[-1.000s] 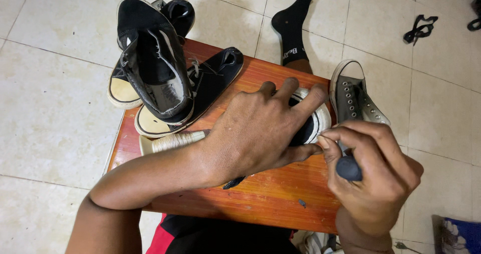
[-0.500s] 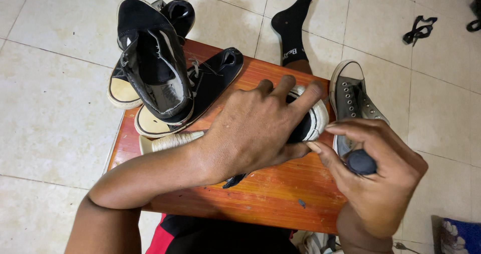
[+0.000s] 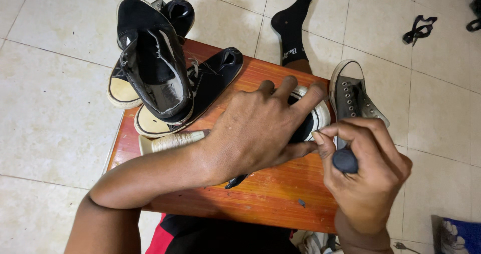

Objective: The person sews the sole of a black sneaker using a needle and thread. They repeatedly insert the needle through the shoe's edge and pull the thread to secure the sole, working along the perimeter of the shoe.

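At the far left, a pile of black canvas sneakers (image 3: 150,63) sits partly on the tiled floor (image 3: 50,108) and partly on the far left corner of a low orange-brown wooden table (image 3: 260,204). One of them lies tilted on top with its opening up; another rests on its side with its pale sole (image 3: 150,126) facing near. Just near the pile, a spool of pale thread (image 3: 173,140) lies flat on the table, touching the wrist side of the left forearm.

The left hand (image 3: 255,129) reaches across the middle of the table and lies spread, palm down, pressing on a black sneaker with a white rubber rim (image 3: 315,116); its fingers fan over the shoe's top, so most of the shoe is hidden. A dark lace end (image 3: 235,181) sticks out from under the palm on the near side.

Right of it, the right hand (image 3: 368,174) is closed around a tool with a rounded dark handle (image 3: 344,160), thumb and forefinger pinched just beside the shoe's rim; the tool's tip cannot be seen.

Beyond the table's far edge, a foot in a black sock (image 3: 293,23) rests on the floor. At the table's right edge stands a grey sneaker (image 3: 353,96) with metal eyelets. Far right, a black strap (image 3: 420,28) lies on the tiles, well apart.
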